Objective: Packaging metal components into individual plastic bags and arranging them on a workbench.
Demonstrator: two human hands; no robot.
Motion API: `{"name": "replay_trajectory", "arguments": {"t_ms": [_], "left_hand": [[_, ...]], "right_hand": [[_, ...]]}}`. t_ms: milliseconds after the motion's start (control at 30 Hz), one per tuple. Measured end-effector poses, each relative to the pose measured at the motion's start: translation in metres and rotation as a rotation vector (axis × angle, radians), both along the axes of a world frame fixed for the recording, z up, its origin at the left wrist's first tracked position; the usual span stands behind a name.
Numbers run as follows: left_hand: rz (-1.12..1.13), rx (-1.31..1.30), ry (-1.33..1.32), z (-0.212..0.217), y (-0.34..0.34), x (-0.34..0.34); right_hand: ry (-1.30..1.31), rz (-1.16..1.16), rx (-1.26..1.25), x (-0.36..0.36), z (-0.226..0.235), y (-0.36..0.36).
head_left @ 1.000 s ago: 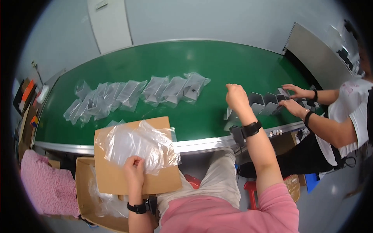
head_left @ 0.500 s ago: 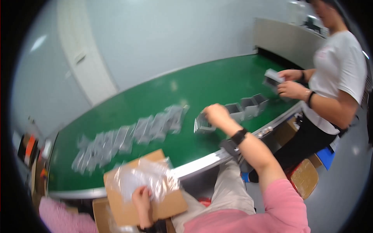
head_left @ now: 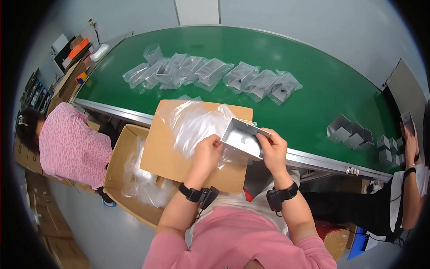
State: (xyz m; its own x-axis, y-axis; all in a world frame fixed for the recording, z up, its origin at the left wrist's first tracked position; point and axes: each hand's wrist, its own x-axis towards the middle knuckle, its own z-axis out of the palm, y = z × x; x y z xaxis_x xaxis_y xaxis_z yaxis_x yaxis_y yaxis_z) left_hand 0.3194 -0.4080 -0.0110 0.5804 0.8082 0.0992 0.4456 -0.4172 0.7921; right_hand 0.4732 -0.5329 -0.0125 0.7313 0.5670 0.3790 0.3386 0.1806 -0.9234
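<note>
My right hand (head_left: 274,151) grips the right end of a grey metal housing (head_left: 242,140), a box-like piece with its hollow side facing up. It is held tilted above a sheet of cardboard (head_left: 156,154). At the housing's left corner my left hand (head_left: 207,154) is closed in a pinch on what looks like the edge of a clear plastic bag (head_left: 230,157); its fingertips are partly hidden. Loose clear plastic bags (head_left: 192,127) are spread over the cardboard, under and beside the housing.
Several bagged housings (head_left: 212,74) lie in a row on the green table (head_left: 295,130). Bare finned housings (head_left: 339,128) and smaller grey pieces (head_left: 385,157) stand right, near a co-worker's hands (head_left: 411,145). An open carton (head_left: 117,179) with plastic is at left, beside a person in pink (head_left: 74,145).
My right hand has brought a housing from the row at the right to over the cardboard. My left hand has come up beside it. The view has turned to the left.
</note>
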Motion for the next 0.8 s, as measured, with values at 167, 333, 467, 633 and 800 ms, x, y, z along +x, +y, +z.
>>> {"name": "replay_trajectory", "arguments": {"t_ms": [167, 333, 467, 633, 800], "left_hand": [[-0.036, -0.019, -0.055, -0.016, 0.001, 0.0], [-0.019, -0.059, -0.102, -0.023, 0.002, 0.0], [0.014, -0.123, -0.197, -0.027, 0.007, 0.002], [0.045, -0.143, -0.287, -0.009, -0.003, 0.0], [0.077, 0.215, -0.276, 0.011, -0.017, -0.001]], "right_hand": [[-0.388, -0.095, -0.074, 0.002, -0.003, 0.003], [-0.212, -0.069, -0.162, 0.007, -0.011, -0.002], [-0.119, 0.182, -0.144, 0.011, -0.017, 0.0], [-0.201, 0.14, -0.159, 0.018, -0.024, -0.001], [-0.341, 0.097, -0.137, 0.013, -0.017, -0.005]]}}
